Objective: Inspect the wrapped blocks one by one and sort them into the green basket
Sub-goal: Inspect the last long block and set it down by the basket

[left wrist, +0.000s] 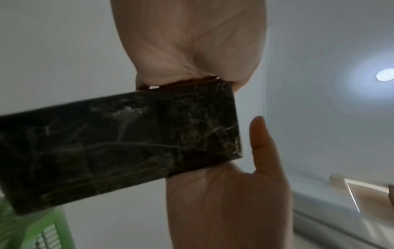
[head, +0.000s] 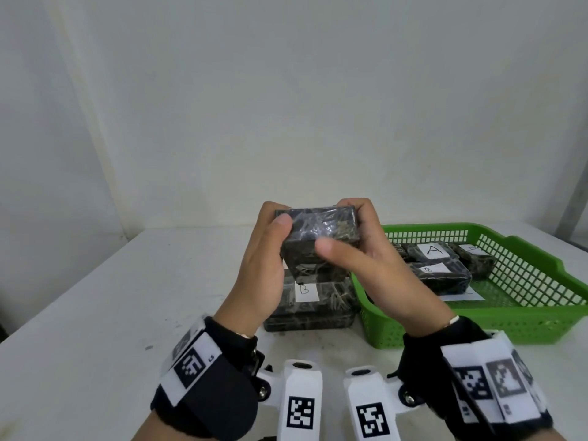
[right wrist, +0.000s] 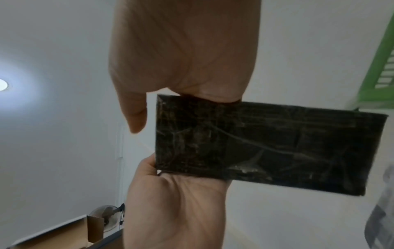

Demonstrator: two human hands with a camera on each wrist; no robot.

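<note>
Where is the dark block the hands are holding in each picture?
Head: the held block is in the middle, gripped between the left hand and right hand.
Left wrist: it stretches from the centre to the left edge.
Right wrist: centre to right.
Shared landmark: the green basket.

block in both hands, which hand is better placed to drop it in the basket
Right, probably. The basket sits on the right side, just beside the right hand, which already holds that end of the block. The left hand would have to cross over.
</note>
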